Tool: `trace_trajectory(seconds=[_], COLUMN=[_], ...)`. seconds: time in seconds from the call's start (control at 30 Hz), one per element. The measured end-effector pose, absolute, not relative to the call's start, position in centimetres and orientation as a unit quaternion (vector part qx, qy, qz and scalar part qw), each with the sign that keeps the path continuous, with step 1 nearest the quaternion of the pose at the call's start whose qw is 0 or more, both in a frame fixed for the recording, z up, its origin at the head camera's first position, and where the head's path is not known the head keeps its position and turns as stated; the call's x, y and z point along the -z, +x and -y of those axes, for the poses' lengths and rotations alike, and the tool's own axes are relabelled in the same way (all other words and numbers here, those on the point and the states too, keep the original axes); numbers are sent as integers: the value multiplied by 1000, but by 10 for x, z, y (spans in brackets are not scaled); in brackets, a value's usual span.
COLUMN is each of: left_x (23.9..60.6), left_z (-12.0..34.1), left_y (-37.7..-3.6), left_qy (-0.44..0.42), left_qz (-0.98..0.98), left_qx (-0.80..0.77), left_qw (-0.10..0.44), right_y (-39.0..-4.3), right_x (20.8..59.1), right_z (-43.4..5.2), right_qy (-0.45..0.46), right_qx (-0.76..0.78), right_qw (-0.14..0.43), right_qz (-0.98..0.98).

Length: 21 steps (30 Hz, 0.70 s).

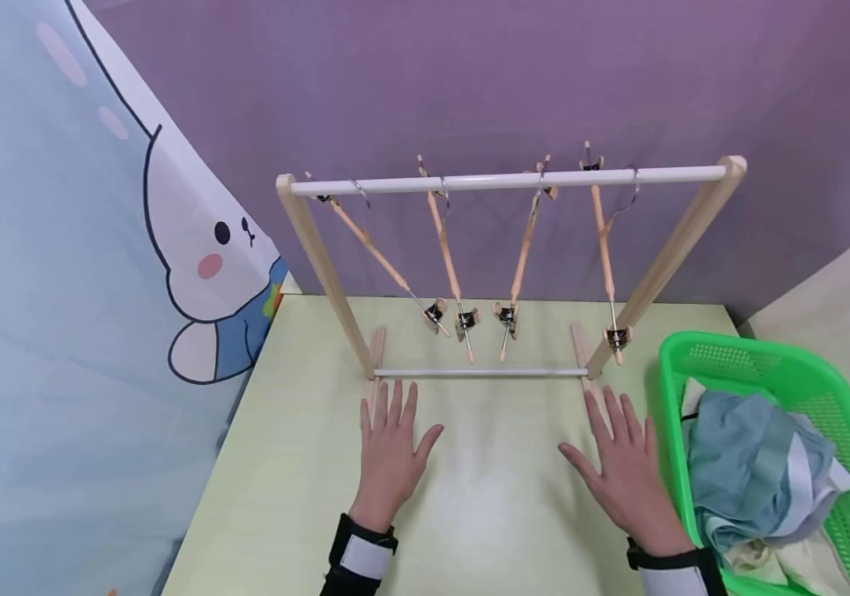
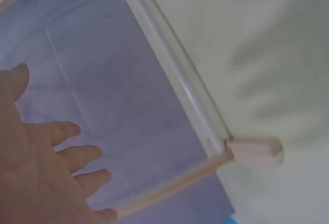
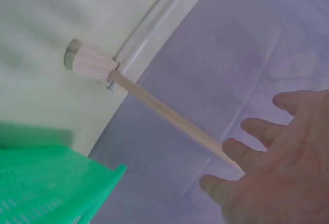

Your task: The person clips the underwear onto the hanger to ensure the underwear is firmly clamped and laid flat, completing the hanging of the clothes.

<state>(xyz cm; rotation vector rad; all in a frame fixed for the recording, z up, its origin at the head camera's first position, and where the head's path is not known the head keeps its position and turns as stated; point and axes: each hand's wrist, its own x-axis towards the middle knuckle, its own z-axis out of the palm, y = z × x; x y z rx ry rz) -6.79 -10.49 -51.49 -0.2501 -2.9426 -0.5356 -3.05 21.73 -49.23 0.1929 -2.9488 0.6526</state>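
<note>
We are resting both hands flat, fingers spread, holding nothing: left hand (image 1: 389,443) and right hand (image 1: 629,476) on the table (image 1: 283,463). Rack (image 1: 506,178) at twelve o'clock, its hangers (image 1: 445,248) bare (nothing hung); clothes (image 1: 752,463) are waiting in the basket (image 1: 730,352) at three o'clock.

Green basket (image 1: 752,356) of clothes (image 1: 756,463) (blue-grey), rabbit curtain (image 1: 194,248), purple backdrop (image 1: 469,74)

Purple wall (image 1: 469,74) behind — pale green table (image 1: 305,430) below.
</note>
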Motion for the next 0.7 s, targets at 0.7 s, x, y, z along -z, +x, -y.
trace_trajectory(seconds=[0.7], left_x=[541], left_z=[1], left_y=[-102], left_qy=[-202], left_qz=[949], left_qx=[239], left_qw=[28], right_y=[23], right_x=[482], right_z=[-323], right_qy=[-33], right_qx=[-196], right_qw=[53], right_qz=[979])
